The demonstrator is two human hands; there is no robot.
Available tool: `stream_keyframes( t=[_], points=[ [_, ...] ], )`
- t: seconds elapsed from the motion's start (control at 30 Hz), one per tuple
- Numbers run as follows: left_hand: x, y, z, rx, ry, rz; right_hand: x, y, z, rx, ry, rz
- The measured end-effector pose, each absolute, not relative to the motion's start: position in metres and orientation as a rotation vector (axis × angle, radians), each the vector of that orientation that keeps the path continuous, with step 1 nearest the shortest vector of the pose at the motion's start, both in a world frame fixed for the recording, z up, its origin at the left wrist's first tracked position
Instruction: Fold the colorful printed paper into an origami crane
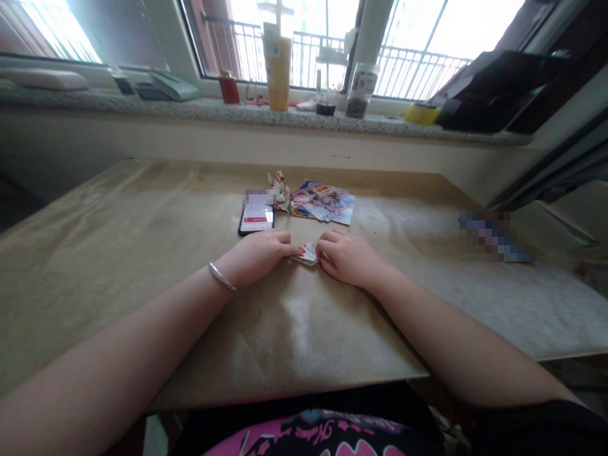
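A small folded piece of printed paper (306, 253), white with red marks, lies low over the table between my two hands. My left hand (263, 253), a silver bangle on its wrist, pinches the paper's left end between thumb and fingers. At the opposite end, my right hand (349, 256) has its fingers curled closed on the paper's edge. Parts of the paper are covered by the fingers. Just beyond my left hand lies a phone (257, 218) with its screen lit. Behind the paper are a folded paper figure (281, 193) and a fanned stack of colourful printed sheets (332, 204).
The table (142, 253) has a pale brown cover, its front edge near my body. A blurred-out flat blue item (494, 237) lies at the right. Along the stone windowsill (247, 114) stand a red jar (229, 87), a tall yellow container (278, 73) and a black bag (494, 95).
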State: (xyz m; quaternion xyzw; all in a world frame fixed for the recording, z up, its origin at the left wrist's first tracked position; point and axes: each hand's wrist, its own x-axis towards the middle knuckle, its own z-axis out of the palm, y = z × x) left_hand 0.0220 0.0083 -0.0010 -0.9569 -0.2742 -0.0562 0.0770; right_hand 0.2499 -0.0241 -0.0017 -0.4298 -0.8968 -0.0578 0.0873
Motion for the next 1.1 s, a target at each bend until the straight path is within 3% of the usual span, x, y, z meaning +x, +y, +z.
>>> stream_keyframes(
  t=[0.3, 0.67, 1.1],
  points=[
    [0.028, 0.010, -0.008, -2.667, -0.913, -0.261, 0.249, -0.021, -0.010, -1.040, -2.620, 0.155],
    [0.029, 0.014, -0.015, -2.960, -0.868, -0.517, 0.245, -0.019, -0.013, -1.269, -2.588, -0.034],
    [0.029, 0.010, -0.011, -2.887, -0.825, -0.398, 0.245, -0.019, -0.016, -1.163, -2.527, 0.086]
  ],
)
